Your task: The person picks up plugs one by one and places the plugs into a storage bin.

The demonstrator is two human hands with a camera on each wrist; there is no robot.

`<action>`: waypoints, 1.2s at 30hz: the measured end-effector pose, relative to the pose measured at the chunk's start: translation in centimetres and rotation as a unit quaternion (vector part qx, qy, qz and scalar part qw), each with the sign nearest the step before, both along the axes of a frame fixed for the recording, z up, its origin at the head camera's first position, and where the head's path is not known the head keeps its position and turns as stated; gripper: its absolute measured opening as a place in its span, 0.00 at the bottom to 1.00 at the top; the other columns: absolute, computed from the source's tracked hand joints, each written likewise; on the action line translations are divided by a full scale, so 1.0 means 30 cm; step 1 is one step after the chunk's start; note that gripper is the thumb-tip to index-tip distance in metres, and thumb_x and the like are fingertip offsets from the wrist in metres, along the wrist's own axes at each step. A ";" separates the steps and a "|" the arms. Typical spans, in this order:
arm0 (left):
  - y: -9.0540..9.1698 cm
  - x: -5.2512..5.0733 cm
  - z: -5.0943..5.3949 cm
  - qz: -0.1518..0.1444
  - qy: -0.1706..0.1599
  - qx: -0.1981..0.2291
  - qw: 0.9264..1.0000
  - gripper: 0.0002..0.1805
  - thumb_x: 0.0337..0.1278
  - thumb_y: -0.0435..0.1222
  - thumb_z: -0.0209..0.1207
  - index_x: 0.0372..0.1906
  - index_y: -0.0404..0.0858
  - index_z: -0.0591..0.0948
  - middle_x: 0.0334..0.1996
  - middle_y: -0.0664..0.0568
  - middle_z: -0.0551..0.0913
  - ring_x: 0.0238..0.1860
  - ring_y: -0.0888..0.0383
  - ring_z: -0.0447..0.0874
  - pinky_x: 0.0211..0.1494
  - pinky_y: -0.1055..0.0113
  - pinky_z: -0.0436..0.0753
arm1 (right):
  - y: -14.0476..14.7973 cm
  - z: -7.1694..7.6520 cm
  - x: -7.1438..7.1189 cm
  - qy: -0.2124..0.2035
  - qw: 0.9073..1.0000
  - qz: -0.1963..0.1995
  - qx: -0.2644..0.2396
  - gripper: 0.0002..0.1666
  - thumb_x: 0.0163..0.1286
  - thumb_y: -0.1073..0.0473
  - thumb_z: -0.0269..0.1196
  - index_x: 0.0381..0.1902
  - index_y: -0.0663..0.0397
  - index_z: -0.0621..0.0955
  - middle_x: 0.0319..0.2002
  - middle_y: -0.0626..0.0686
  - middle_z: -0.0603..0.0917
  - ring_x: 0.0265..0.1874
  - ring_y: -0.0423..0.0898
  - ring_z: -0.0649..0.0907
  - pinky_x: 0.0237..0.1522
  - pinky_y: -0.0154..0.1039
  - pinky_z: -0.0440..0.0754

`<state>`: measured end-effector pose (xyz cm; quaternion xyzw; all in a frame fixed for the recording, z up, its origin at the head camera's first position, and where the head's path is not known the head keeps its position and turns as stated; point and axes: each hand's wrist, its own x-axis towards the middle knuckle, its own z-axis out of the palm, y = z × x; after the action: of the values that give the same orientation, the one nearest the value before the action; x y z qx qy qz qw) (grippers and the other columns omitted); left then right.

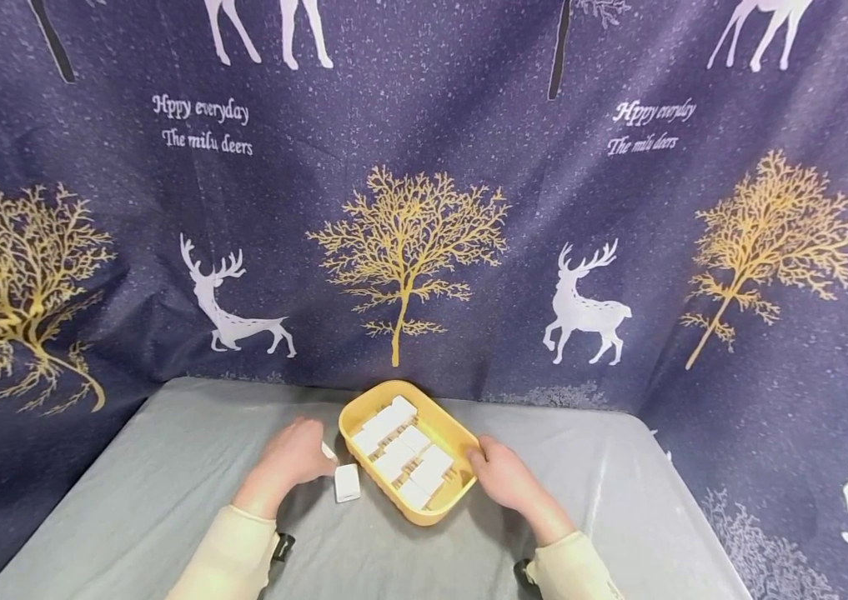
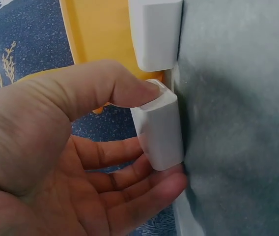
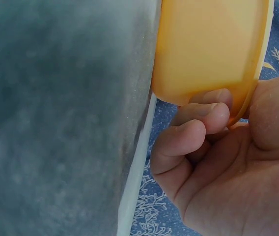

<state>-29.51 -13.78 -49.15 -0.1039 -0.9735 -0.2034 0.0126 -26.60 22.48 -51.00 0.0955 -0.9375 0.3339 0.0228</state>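
A yellow plastic bin (image 1: pixel 429 515) sits at a slant on the table, holding several white power adapters (image 1: pixel 397 458) with small metal prongs showing. To its left, my left hand (image 1: pixel 288 454) pinches another white power adapter (image 2: pixel 163 135), thumb on its top end and fingers underneath. Just beside that one stands a loose white power adapter (image 1: pixel 347 483), close to the bin's wall. My right hand (image 1: pixel 504 475) grips the bin's right rim. In the right wrist view its curled fingers (image 3: pixel 191 137) lie against the outer wall; the thumb's tip is hidden.
A grey cloth (image 1: pixel 611 492) covers the table. Behind it hangs a dark blue curtain (image 1: pixel 454 350) printed with deer and golden trees, meeting the table's back edge. Black straps (image 1: pixel 283 547) show at both wrists.
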 end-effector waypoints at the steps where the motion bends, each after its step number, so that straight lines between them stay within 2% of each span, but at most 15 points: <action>1: -0.001 -0.001 0.002 0.003 -0.004 0.000 1.000 0.17 0.37 0.40 0.78 0.27 0.40 0.79 0.29 0.46 0.80 0.30 0.48 0.78 0.36 0.48 0.82 | -0.001 0.000 0.000 -0.001 1.000 -0.001 0.000 0.08 0.85 0.59 0.58 0.42 0.55 0.80 0.27 0.48 0.76 0.27 0.46 0.77 0.35 0.48 0.78; 3: -0.003 -0.002 0.004 0.006 -0.003 0.005 1.000 0.18 0.36 0.40 0.79 0.27 0.40 0.79 0.29 0.47 0.80 0.30 0.49 0.78 0.37 0.49 0.83 | 0.000 0.000 0.001 -0.001 1.000 -0.002 0.000 0.08 0.85 0.59 0.58 0.42 0.55 0.80 0.27 0.48 0.76 0.28 0.46 0.77 0.35 0.49 0.79; 4: -0.024 -0.032 -0.051 0.000 0.012 0.014 1.000 0.19 0.36 0.42 0.79 0.27 0.41 0.79 0.29 0.47 0.80 0.30 0.49 0.77 0.36 0.50 0.82 | -0.001 0.002 0.002 -0.001 1.000 -0.002 -0.001 0.08 0.85 0.59 0.58 0.42 0.54 0.80 0.27 0.48 0.76 0.28 0.46 0.77 0.35 0.49 0.79; 9: -0.044 -0.040 -0.059 0.014 0.023 0.027 0.999 0.17 0.38 0.41 0.76 0.24 0.42 0.77 0.26 0.48 0.79 0.27 0.49 0.76 0.31 0.51 0.80 | -0.001 0.007 0.005 -0.001 1.000 -0.002 -0.002 0.08 0.85 0.59 0.58 0.41 0.54 0.79 0.26 0.48 0.75 0.27 0.46 0.77 0.35 0.48 0.78; 10: -0.046 -0.038 -0.056 0.019 0.025 0.028 0.999 0.16 0.39 0.41 0.76 0.25 0.42 0.78 0.26 0.48 0.79 0.27 0.50 0.76 0.30 0.52 0.79 | -0.001 0.007 0.005 -0.002 1.000 -0.003 -0.002 0.08 0.85 0.59 0.58 0.41 0.54 0.79 0.26 0.48 0.75 0.27 0.46 0.76 0.35 0.48 0.78; 11: -0.030 -0.008 0.002 0.032 0.013 0.021 0.999 0.15 0.39 0.39 0.76 0.24 0.41 0.78 0.26 0.48 0.79 0.26 0.49 0.76 0.30 0.52 0.79 | -0.001 0.008 0.006 -0.002 1.000 -0.003 -0.002 0.09 0.86 0.59 0.58 0.41 0.54 0.79 0.26 0.48 0.75 0.27 0.46 0.76 0.35 0.48 0.78; 12: -0.031 -0.004 0.008 0.035 0.014 0.021 0.999 0.15 0.40 0.39 0.76 0.25 0.40 0.79 0.26 0.48 0.79 0.26 0.49 0.77 0.30 0.52 0.78 | -0.001 0.007 0.006 -0.002 1.000 -0.003 -0.002 0.09 0.86 0.59 0.58 0.41 0.54 0.79 0.26 0.48 0.75 0.27 0.46 0.76 0.35 0.48 0.78; 19: -0.042 -0.002 0.029 0.059 0.009 0.023 0.998 0.16 0.42 0.41 0.75 0.31 0.37 0.82 0.33 0.43 0.81 0.31 0.47 0.81 0.35 0.48 0.83 | 0.002 -0.003 0.000 0.000 1.000 0.000 0.005 0.09 0.86 0.58 0.58 0.41 0.53 0.79 0.26 0.48 0.75 0.28 0.46 0.77 0.36 0.49 0.78; 28: -0.040 0.001 0.060 0.097 0.021 0.039 0.994 0.27 0.46 0.44 0.74 0.43 0.26 0.82 0.44 0.30 0.82 0.44 0.32 0.86 0.48 0.36 0.86 | 0.003 -0.007 -0.004 -0.003 1.000 -0.003 0.004 0.09 0.86 0.58 0.58 0.41 0.53 0.79 0.26 0.48 0.75 0.27 0.47 0.76 0.35 0.49 0.77; 36: -0.016 0.014 0.107 0.092 0.032 0.072 0.993 0.29 0.47 0.45 0.76 0.47 0.27 0.81 0.44 0.33 0.81 0.42 0.37 0.84 0.48 0.38 0.85 | 0.001 -0.004 -0.004 -0.001 1.000 -0.002 0.003 0.09 0.86 0.58 0.58 0.41 0.53 0.79 0.26 0.48 0.75 0.27 0.47 0.76 0.35 0.49 0.78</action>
<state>-29.09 -14.25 -45.95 -0.0194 -0.9609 -0.2674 0.0698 -26.70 22.51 -51.11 0.0936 -0.9386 0.3312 0.0222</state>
